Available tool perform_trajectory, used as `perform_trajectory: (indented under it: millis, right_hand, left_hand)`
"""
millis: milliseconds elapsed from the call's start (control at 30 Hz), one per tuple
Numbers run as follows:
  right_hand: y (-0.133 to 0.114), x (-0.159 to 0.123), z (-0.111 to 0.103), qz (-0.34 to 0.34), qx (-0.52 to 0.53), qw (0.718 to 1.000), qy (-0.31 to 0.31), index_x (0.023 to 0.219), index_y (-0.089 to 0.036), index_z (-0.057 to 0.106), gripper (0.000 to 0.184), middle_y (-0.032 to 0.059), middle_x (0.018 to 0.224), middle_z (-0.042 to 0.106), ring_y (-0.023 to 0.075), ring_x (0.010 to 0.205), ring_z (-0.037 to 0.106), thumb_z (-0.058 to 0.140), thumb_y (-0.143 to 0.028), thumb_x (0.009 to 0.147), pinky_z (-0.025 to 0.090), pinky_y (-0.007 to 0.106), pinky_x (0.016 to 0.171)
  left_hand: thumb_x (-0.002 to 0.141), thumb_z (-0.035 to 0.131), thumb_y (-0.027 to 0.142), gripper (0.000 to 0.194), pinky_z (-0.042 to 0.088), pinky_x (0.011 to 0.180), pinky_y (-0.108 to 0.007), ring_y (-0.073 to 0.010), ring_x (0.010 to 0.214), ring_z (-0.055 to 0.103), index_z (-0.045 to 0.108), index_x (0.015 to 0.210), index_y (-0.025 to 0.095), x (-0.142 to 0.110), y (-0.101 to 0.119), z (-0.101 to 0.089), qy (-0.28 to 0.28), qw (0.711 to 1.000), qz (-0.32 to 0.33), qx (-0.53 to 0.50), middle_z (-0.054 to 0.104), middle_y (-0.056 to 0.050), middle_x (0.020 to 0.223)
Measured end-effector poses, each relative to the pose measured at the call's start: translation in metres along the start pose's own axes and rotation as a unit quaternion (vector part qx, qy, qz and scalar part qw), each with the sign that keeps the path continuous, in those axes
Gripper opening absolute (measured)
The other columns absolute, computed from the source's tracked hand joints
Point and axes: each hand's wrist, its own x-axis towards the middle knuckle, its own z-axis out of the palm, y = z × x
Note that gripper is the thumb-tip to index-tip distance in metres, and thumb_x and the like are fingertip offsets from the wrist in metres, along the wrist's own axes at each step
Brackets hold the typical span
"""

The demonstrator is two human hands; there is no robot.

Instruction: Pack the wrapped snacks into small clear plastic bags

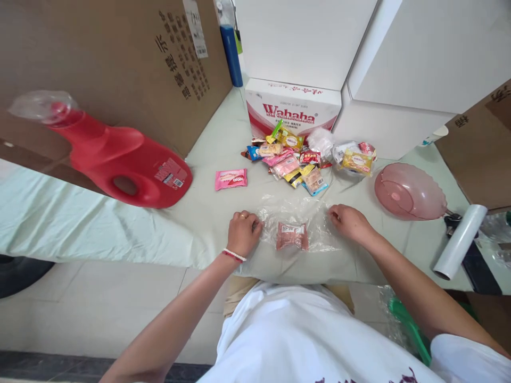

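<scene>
Pinching what looks like opposite edges of a clear plastic sheet (268, 208), left hand (244, 233) and right hand (348, 222) both have fingers curled nearly closed, with a reddish-brown snack packet (292, 236) sitting between them, just in front of the candy pile (293, 159), pretty neat.

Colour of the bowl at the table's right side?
Translucent pink bowl; shows best in the head view.
</scene>
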Motion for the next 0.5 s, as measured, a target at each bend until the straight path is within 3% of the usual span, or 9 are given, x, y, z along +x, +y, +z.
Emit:
perform_trajectory:
  millis: [67, 133, 233, 300, 367, 433, 500]
  right_hand:
    - [-0.024, 0.015, -0.006, -0.055, -0.042, 0.997, 0.045, 0.114, -0.017, 0.067, 0.026, 0.0121, 0.108, 0.069, 0.0245, 0.101, 0.061, 0.048, -0.021, 0.096, 0.045, 0.033, 0.086]
    - [-0.053, 0.032, -0.004, -0.124, -0.05, 0.99, 0.045, 0.128, -0.016, 0.062, 0.033, 0.0141, 0.118, 0.067, 0.0264, 0.112, 0.057, 0.051, -0.025, 0.098, 0.043, 0.035, 0.094]
    - [-0.088, 0.059, 0.011, -0.118, -0.069, 0.991, 0.011, 0.136, -0.01, 0.055, 0.048, 0.0199, 0.126, 0.065, 0.0315, 0.12, 0.053, 0.063, -0.03, 0.093, 0.042, 0.039, 0.097]
    - [-0.1, 0.074, 0.019, -0.072, -0.068, 0.995, -0.018, 0.126, -0.008, 0.061, 0.043, 0.0211, 0.117, 0.068, 0.0328, 0.117, 0.056, 0.068, -0.026, 0.088, 0.042, 0.038, 0.094]
    - [-0.103, 0.082, 0.021, -0.053, -0.05, 0.996, -0.048, 0.112, -0.011, 0.067, 0.026, 0.0151, 0.103, 0.072, 0.0277, 0.105, 0.061, 0.066, -0.021, 0.088, 0.043, 0.033, 0.086]
    - [-0.102, 0.079, 0.016, -0.074, -0.025, 0.995, -0.067, 0.106, -0.016, 0.069, 0.018, 0.0065, 0.091, 0.072, 0.0198, 0.088, 0.064, 0.06, -0.016, 0.089, 0.043, 0.027, 0.078]
    - [-0.1, 0.065, 0.01, -0.135, 0.0, 0.989, -0.066, 0.107, -0.018, 0.069, 0.022, 0.002, 0.088, 0.071, 0.0158, 0.081, 0.063, 0.056, -0.013, 0.09, 0.042, 0.024, 0.074]
  left_hand:
    - [0.089, 0.059, 0.037, 0.024, 0.046, 0.09, -0.044, -0.0311, 0.102, 0.055, 0.069, 0.102, 0.018, -0.003, 0.002, 0.006, 0.028, 0.999, -0.015, 0.003, 0.065, -0.013, 0.103]
    - [0.088, 0.061, 0.038, 0.038, 0.046, 0.092, -0.046, -0.0326, 0.107, 0.055, 0.065, 0.119, 0.016, -0.005, 0.004, 0.009, 0.045, 0.998, -0.034, 0.01, 0.064, -0.015, 0.113]
    - [0.086, 0.064, 0.039, 0.046, 0.047, 0.093, -0.046, -0.0335, 0.109, 0.055, 0.063, 0.126, 0.015, -0.002, 0.004, 0.008, 0.038, 0.998, -0.05, 0.019, 0.062, -0.016, 0.117]
    - [0.084, 0.067, 0.038, 0.04, 0.047, 0.092, -0.045, -0.0323, 0.106, 0.056, 0.067, 0.117, 0.017, 0.002, 0.004, 0.007, 0.026, 0.998, -0.062, 0.008, 0.063, -0.014, 0.111]
    - [0.081, 0.069, 0.037, 0.025, 0.047, 0.09, -0.044, -0.0305, 0.102, 0.056, 0.071, 0.099, 0.019, 0.007, 0.005, 0.006, 0.012, 0.997, -0.077, -0.01, 0.063, -0.011, 0.103]
    - [0.081, 0.07, 0.036, 0.016, 0.046, 0.089, -0.043, -0.0293, 0.1, 0.055, 0.07, 0.082, 0.021, 0.009, 0.007, 0.005, 0.0, 0.996, -0.091, -0.022, 0.063, -0.01, 0.098]
    - [0.081, 0.069, 0.034, 0.014, 0.045, 0.088, -0.043, -0.0292, 0.1, 0.055, 0.067, 0.077, 0.021, 0.009, 0.009, 0.005, 0.002, 0.995, -0.096, -0.026, 0.063, -0.009, 0.098]
